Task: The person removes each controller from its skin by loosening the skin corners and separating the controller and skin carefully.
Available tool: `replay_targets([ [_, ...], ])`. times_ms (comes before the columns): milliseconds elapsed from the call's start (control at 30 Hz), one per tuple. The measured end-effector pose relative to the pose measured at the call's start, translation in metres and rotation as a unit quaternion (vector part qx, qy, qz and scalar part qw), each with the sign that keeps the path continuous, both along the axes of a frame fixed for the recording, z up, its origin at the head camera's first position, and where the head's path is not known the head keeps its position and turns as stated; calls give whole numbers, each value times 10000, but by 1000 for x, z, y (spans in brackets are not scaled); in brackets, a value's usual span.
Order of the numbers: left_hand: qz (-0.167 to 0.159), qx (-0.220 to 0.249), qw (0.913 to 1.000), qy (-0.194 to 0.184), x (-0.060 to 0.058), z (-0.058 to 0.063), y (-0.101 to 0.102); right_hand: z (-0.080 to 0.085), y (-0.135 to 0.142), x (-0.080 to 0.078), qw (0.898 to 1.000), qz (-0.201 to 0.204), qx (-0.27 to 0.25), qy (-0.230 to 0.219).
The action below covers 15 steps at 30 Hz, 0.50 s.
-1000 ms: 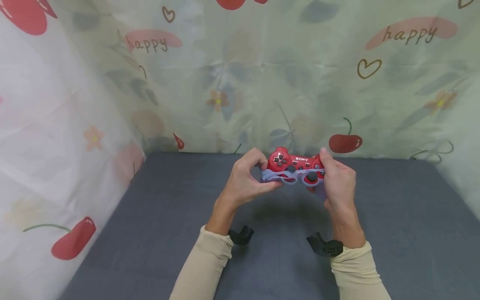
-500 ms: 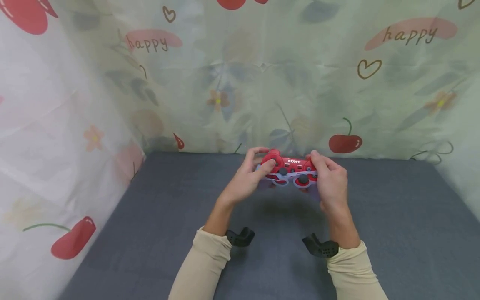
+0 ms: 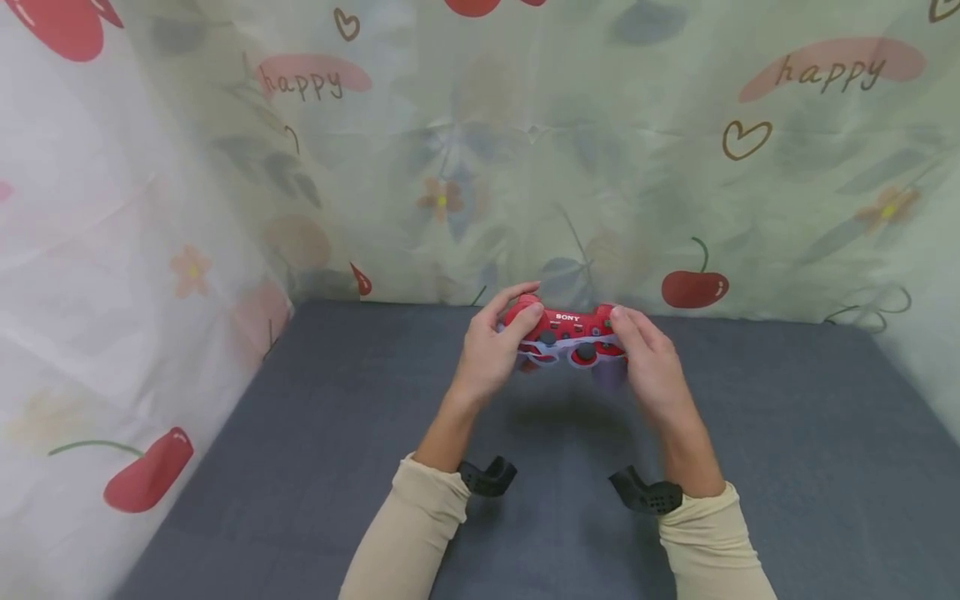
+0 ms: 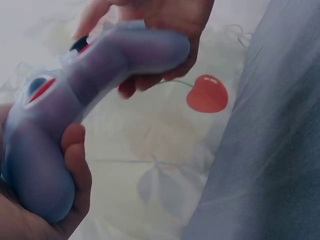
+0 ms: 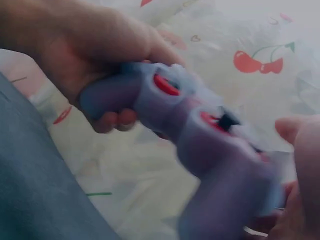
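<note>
A red game controller (image 3: 567,317) with SONY lettering is held above the table, its lower part inside a translucent purple silicone sleeve (image 4: 120,55). The sleeve's upper rim crosses the controller's face, and the thumbsticks show through its openings. My left hand (image 3: 483,354) grips the left end, thumb over the upper face near the direction pad. In the left wrist view, its fingers curl round the sleeved handle. My right hand (image 3: 656,367) holds the right end, with the thumb at the upper right corner. Its other fingers are mostly hidden in the head view.
A dark grey cloth covers the table (image 3: 337,433) below the hands. Printed curtains (image 3: 525,183) with cherries and hearts rise behind it and on the left. Black wrist mounts (image 3: 645,492) sit at the beige sleeve cuffs.
Controller and right hand have shifted left. My left thumb has gone from below the silicone sleeve's left edge to the controller's upper face. The sleeve rim still crosses the face.
</note>
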<state>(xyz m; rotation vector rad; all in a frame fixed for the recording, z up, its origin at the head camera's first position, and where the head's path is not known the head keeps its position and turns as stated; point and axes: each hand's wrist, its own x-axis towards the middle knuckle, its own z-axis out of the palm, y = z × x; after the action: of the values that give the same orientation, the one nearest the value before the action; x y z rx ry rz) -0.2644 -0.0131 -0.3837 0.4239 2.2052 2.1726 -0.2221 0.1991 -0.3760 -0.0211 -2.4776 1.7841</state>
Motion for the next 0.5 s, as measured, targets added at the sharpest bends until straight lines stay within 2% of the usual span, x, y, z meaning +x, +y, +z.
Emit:
replay_targets([
  [67,63,64,9999,47,-1,0,-3,0,4,1,9990,-18,360,254],
  [133,157,100,9998,76,-1,0,-6,1,8,3,9945,-85,776,697],
  [200,245,110,9996,117,-2,1,-9,2,11,4,9846,-159,1161,1298],
  [333,369,158,9991,159,-3,2,-12,3,11,4,9564,-94,1669,2396],
  [500,369,91,9992,150,-4,2,-10,1,3,3,9390,61,1891,2871],
])
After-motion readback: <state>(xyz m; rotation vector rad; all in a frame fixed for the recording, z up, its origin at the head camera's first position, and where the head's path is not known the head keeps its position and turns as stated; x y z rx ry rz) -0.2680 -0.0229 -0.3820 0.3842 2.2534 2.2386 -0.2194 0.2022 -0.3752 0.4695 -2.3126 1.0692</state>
